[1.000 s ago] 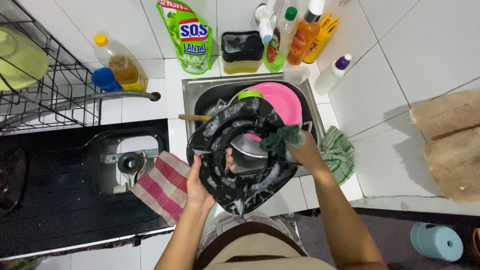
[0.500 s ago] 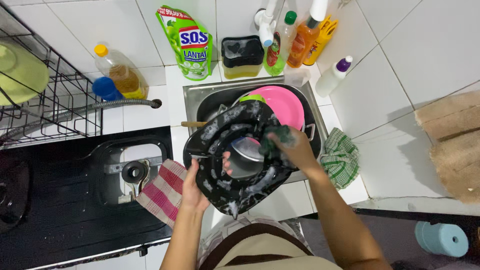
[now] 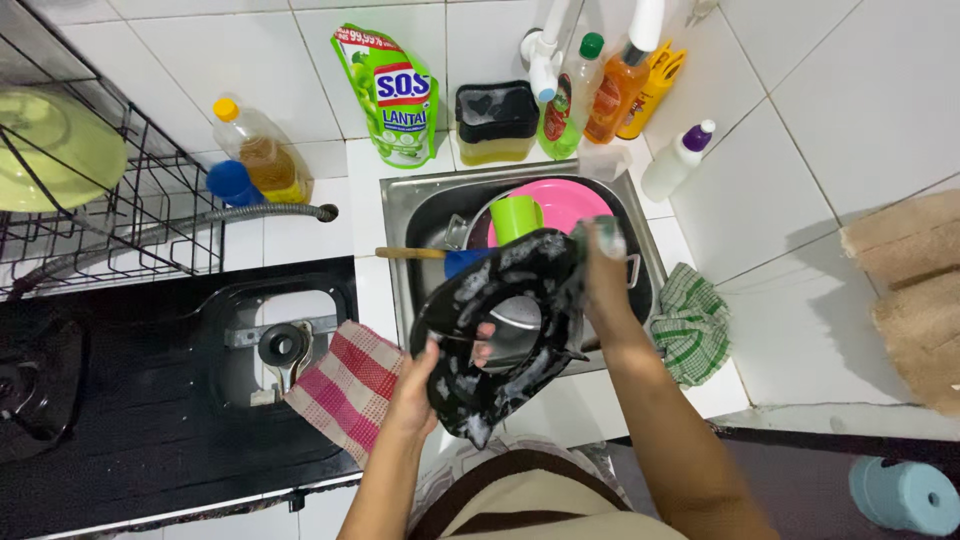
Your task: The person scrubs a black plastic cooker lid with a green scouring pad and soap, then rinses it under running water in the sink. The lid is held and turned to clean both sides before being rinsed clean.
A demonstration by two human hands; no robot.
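My left hand (image 3: pixel 432 378) grips the lower left rim of a black, soapy ring-shaped stove part (image 3: pixel 500 330), held tilted over the steel sink (image 3: pixel 405 205). My right hand (image 3: pixel 603 268) presses a foamy sponge (image 3: pixel 600 236) against the part's upper right edge. Behind it in the sink sit a pink plate (image 3: pixel 570 203), a green cup (image 3: pixel 517 215) and a wooden-handled utensil (image 3: pixel 410 253).
A black gas stove (image 3: pixel 120 400) with one burner bared lies at left, a red checked cloth (image 3: pixel 345 388) on its corner. A green checked cloth (image 3: pixel 690 320) lies right of the sink. Several bottles and a green pouch (image 3: pixel 392 95) line the tiled wall. A black dish rack (image 3: pixel 90 200) stands far left.
My right hand has slid with the sponge from the part's right side up to its top right edge. The part has tilted and shifted slightly; my left hand keeps its grip.
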